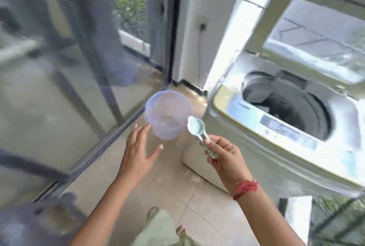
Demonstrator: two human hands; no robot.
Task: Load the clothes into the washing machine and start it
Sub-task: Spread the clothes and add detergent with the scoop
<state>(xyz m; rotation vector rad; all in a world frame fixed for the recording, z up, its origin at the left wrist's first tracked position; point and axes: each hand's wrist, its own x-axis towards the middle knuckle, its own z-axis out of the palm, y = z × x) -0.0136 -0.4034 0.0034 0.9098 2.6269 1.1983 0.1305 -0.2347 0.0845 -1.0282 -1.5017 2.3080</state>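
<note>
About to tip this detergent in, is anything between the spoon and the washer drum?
Nothing visible blocks it. The spoon in the right hand is left of the washing machine; its lid is raised and the drum open.

Bright daylight, heavy motion blur, glare on washing machine (227, 79).

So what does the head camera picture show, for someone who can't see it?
The right hand holds a powder-filled spoon beside a purple plastic container. The open left hand is near it. The washing machine, lid up, has dark clothes inside.
</note>
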